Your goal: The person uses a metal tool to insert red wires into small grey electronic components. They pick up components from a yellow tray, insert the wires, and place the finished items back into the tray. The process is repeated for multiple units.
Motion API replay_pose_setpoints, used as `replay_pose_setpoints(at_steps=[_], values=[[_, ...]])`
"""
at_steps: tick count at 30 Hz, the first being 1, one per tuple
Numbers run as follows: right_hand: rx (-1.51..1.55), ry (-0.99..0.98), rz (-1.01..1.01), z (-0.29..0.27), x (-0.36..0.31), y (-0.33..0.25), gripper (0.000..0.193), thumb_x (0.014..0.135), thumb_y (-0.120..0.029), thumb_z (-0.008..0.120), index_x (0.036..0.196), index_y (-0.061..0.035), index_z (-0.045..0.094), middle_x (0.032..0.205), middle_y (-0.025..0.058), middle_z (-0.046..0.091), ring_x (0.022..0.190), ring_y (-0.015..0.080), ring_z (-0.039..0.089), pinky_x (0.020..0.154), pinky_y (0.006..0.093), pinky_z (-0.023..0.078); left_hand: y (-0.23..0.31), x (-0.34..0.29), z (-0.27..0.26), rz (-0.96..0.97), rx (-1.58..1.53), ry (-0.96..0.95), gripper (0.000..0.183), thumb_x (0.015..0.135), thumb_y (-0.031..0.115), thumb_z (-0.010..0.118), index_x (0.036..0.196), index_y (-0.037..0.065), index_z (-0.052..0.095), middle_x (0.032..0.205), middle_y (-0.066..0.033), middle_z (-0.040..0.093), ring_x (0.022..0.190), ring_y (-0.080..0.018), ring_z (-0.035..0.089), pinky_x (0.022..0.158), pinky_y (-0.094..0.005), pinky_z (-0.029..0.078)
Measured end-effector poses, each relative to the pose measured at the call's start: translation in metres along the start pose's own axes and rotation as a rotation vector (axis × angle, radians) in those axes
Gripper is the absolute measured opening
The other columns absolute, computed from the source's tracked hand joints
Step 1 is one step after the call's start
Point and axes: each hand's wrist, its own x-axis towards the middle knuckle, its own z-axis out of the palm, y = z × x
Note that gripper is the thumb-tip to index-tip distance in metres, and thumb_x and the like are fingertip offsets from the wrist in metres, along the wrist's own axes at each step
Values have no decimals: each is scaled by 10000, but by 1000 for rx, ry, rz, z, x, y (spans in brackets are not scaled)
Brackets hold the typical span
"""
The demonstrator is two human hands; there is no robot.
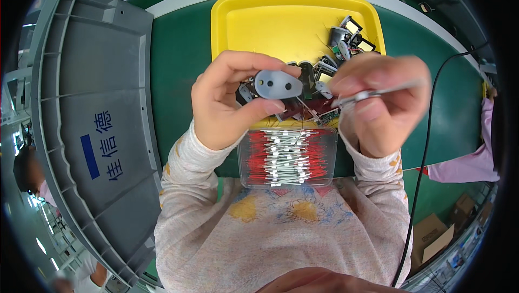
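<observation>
My left hand [216, 98] grips a small dark housing with a grey rounded cap [277, 85] between thumb and fingers. Several round holes show in the cap's face, which is turned up. My right hand [381, 104] is closed around slim silvery tweezers [361, 96], whose tip points left toward the housing but stays apart from it. Motion blurs the right fingers. A thin wire with a pale end [309, 110] hangs beside the housing. Below both hands, a clear plastic box [330, 181] holds many red wires with white ends [286, 155].
A yellow tray [254, 1] lies beyond the hands, with several small dark assemblies [351, 39] in its right part. At left stands a large grey crate [108, 60]. A black cable [430, 120] runs down the right side. Cardboard boxes [432, 233] are at lower right.
</observation>
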Motion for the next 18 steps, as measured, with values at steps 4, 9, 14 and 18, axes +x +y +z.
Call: replay_pose_setpoints(at_steps=[4, 9, 14, 18], values=[[-513, -111, -261, -4, 2, -22, 234, 749, -26, 656, 891, 16, 475, 753, 188, 611, 678, 269, 605, 629, 343, 518, -10, 1, 1, 235, 118, -24, 412, 666, -9, 720, 1021, -34, 513, 935, -182, 645, 898, -253, 633, 846, -340, 456], [-462, -69, -177, -1, -2, -22, 211, 726, 16, 642, 869, 38, 488, 762, 206, 608, 691, 264, 615, 643, 334, 521, -5, 5, -10, 436, 546, -173, 413, 728, 131, 721, 1029, -4, 474, 907, -232, 635, 905, -319, 625, 925, -437, 364], [-357, 37, -24, 1, -4, -21, 194, 708, 58, 601, 866, 47, 489, 772, 216, 604, 692, 244, 621, 659, 317, 517, -8, 3, -2, 498, 540, -44, 354, 662, 69, 734, 973, 38, 568, 915, -116, 673, 915, -240, 643, 892, -389, 384], [-353, 50, -34, -1, -3, -20, 191, 704, 72, 578, 873, 48, 491, 784, 214, 603, 697, 239, 622, 670, 307, 513, -5, 3, -2, 502, 594, -59, 336, 663, 79, 733, 959, 40, 580, 906, -117, 675, 916, -241, 642, 899, -393, 377]])
